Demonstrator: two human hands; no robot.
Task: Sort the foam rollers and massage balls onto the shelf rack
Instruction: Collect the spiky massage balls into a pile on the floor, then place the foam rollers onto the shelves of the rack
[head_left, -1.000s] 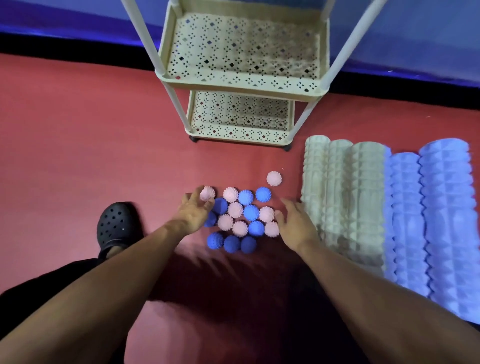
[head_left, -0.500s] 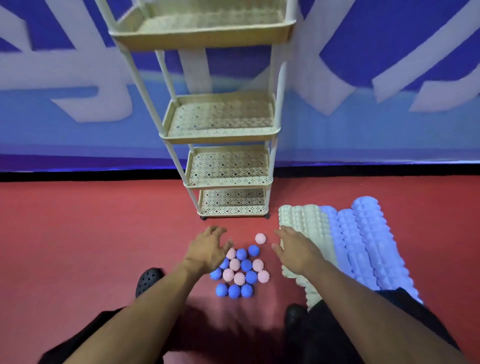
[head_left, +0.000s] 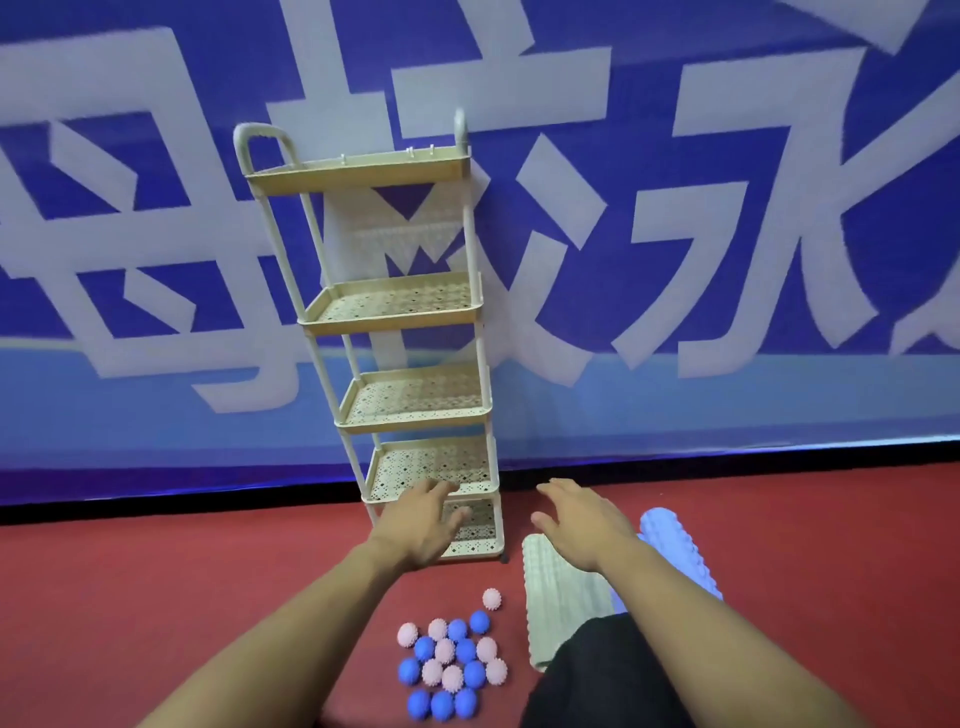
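A tall cream shelf rack (head_left: 410, 400) with several perforated trays stands against the wall, all visible trays bare. Several spiky pink and blue massage balls (head_left: 451, 666) lie clustered on the red floor in front of it. To their right lie ridged foam rollers, a white one (head_left: 550, 603) and a pale blue one (head_left: 675, 545), partly hidden by my right arm and knee. My left hand (head_left: 423, 525) hovers in front of the rack's lowest trays, fingers relaxed, holding nothing. My right hand (head_left: 582, 517) hovers above the rollers, fingers spread, also empty.
A blue banner wall (head_left: 727, 260) with large white characters rises behind the rack. Red floor (head_left: 156, 597) spreads left and right. My dark-clad knee (head_left: 597, 675) sits at the bottom right beside the balls.
The view has tilted up, showing the whole rack. Both hands have lifted off the ball cluster and risen toward the rack's lower trays, still empty.
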